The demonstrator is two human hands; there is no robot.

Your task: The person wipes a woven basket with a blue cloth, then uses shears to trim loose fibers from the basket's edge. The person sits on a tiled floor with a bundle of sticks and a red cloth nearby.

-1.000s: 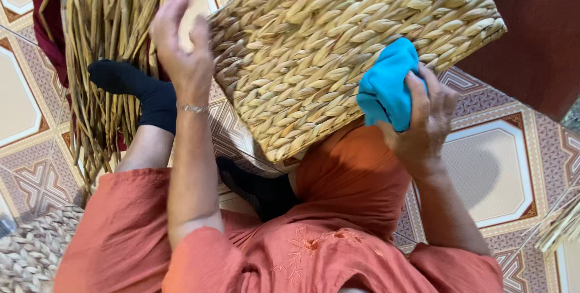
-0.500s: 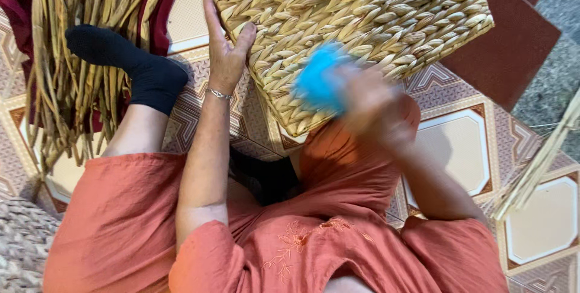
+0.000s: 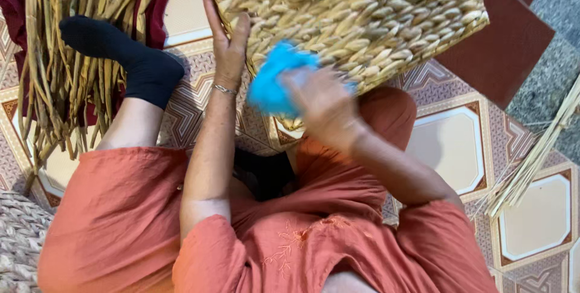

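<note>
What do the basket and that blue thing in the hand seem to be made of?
Basket: looks like dried plant fibre, twisted into plump strands and woven; matt, pale straw colour, like the loose stalks nearby. Blue thing in the right hand: probably soft cloth, bunched up and matt, but motion blur leaves it uncertain.

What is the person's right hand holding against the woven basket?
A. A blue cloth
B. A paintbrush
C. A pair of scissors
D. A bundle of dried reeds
A: the right hand grips a bright blue cloth pressed to the side of the woven basket, while the left hand lies flat against the basket's edge.
</note>
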